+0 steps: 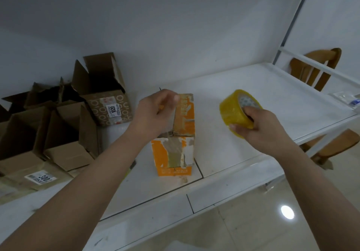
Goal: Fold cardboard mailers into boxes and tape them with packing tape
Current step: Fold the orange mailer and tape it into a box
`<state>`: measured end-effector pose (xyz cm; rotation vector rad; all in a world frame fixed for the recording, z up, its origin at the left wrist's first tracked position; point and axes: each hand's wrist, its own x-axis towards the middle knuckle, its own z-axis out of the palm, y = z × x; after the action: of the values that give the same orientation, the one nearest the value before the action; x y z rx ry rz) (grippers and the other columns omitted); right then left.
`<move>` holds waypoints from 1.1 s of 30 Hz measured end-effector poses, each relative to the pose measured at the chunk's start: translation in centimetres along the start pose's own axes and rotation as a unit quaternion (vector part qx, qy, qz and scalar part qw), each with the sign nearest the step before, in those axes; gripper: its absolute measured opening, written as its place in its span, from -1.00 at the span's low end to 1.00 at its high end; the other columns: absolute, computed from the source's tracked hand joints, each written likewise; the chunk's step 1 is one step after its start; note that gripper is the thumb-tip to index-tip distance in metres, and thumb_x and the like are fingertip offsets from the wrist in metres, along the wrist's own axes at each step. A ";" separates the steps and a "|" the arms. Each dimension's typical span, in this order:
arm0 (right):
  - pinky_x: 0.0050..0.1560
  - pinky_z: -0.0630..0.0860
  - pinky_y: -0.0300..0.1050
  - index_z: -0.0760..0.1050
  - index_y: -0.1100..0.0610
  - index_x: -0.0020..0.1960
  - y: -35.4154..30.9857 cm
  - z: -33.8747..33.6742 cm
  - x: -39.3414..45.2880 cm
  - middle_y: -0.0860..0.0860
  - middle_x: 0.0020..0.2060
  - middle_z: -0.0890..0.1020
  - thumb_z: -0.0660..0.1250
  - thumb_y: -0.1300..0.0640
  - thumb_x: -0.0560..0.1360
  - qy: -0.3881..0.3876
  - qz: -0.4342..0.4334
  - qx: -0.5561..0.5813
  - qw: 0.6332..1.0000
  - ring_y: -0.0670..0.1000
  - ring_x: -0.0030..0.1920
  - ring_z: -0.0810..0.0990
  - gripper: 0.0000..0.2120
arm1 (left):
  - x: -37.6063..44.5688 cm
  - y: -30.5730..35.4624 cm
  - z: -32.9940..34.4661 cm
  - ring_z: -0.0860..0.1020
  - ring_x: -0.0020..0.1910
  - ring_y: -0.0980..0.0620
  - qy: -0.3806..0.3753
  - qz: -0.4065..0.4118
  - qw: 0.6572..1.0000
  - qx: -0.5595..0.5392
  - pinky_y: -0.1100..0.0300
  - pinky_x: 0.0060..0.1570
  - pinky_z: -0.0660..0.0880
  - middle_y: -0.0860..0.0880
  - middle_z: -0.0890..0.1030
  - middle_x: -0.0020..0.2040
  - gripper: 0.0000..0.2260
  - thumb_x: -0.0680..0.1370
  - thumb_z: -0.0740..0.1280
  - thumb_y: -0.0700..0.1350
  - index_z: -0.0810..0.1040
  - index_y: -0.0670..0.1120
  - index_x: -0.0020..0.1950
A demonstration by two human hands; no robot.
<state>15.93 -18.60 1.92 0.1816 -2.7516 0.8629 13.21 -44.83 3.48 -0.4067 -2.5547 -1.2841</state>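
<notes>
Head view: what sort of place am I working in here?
Likely a small home or shop packing corner: open cardboard boxes with shipping labels on a white table, a wooden chair beside it.

An orange-and-white box point(176, 133), patched with brown tape, was noted. Right of it, a yellow tape roll point(236, 110). Left of it, plain brown boxes point(64, 133), one patterned with white rings point(109, 106).
</notes>
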 end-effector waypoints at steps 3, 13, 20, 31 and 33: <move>-0.39 0.19 -0.18 0.26 -0.03 -0.35 -3.4 -1.1 -0.2 -0.11 -0.48 0.37 0.45 0.02 0.43 -0.013 -0.045 0.017 0.999 -0.13 -0.42 0.37 -0.62 | 0.1 3.2 0.5 0.63 -0.20 0.10 -0.066 0.001 0.997 -0.050 0.13 -0.24 0.49 0.03 0.65 -0.14 -0.50 0.53 0.14 0.33 0.59 -0.07 -0.07; -0.38 0.41 -0.32 0.57 0.23 -0.12 -7.7 -2.9 -0.3 0.10 -0.30 0.60 0.41 -0.05 0.41 -0.123 -0.059 0.109 0.985 -0.02 -0.32 0.56 -0.69 | 0.3 5.7 0.0 0.37 -0.44 0.09 -0.082 0.147 0.980 0.104 0.10 -0.38 0.34 0.05 0.39 -0.46 -0.52 0.50 0.26 0.29 0.46 -0.14 -0.27; -0.08 0.60 0.08 0.65 0.23 -0.06 -7.6 -4.9 2.1 0.21 -0.18 0.69 0.43 -0.44 0.13 -0.140 -0.020 0.299 0.944 0.24 -0.13 0.68 -0.24 | 1.7 5.0 -2.8 0.56 -0.47 0.09 -0.014 0.047 0.998 0.027 0.25 -0.35 0.47 0.04 0.59 -0.47 -0.62 0.57 0.31 0.08 0.60 -0.05 -0.39; -0.25 0.52 -0.12 0.67 0.17 -0.27 -2.8 -2.9 2.3 0.15 -0.37 0.67 0.41 -0.28 0.26 -0.216 0.076 0.153 0.961 0.07 -0.39 0.66 -0.51 | -2.8 -3.8 -6.0 0.50 -0.50 0.20 0.108 -0.141 0.983 0.048 0.27 -0.33 0.50 0.05 0.62 -0.44 -0.66 0.53 0.38 0.06 0.60 0.07 -0.45; -0.22 0.52 -0.12 0.67 0.19 -0.24 -2.4 -1.7 2.1 0.18 -0.32 0.67 0.42 -0.24 0.34 -0.219 0.096 0.144 0.960 0.06 -0.36 0.66 -0.54 | -3.6 -5.0 -5.3 0.48 -0.50 0.15 0.097 -0.174 0.979 0.040 0.08 -0.24 0.53 -0.03 0.64 -0.40 -0.69 0.51 0.39 0.10 0.63 0.09 -0.44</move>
<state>14.66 -19.67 5.13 0.1774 -3.0688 1.4307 15.30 -52.46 1.67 0.1841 -2.5709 -1.2506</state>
